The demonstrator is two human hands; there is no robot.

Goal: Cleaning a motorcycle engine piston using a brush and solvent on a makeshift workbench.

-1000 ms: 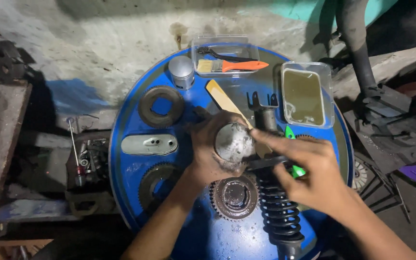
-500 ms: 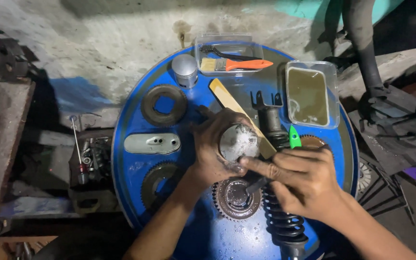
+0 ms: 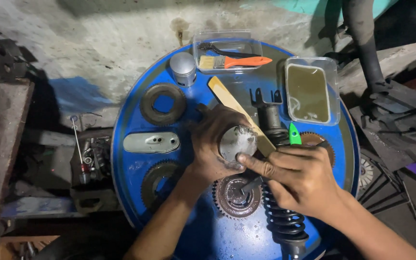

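On top of the blue drum (image 3: 136, 159), near its middle, a round silver metal part (image 3: 237, 142) is gripped by the left hand (image 3: 213, 144), fingers wrapped tight around it. Its lower edge, at 6 o'clock, is touched by the fingertips of the right hand (image 3: 299, 175), which is closed around a green-handled tool (image 3: 294, 135). A toothed gear (image 3: 234, 197) is seen just below, and a black spring shock (image 3: 282, 219) at 4 o'clock. A wooden stick (image 3: 227, 98) is laid at 12 o'clock.
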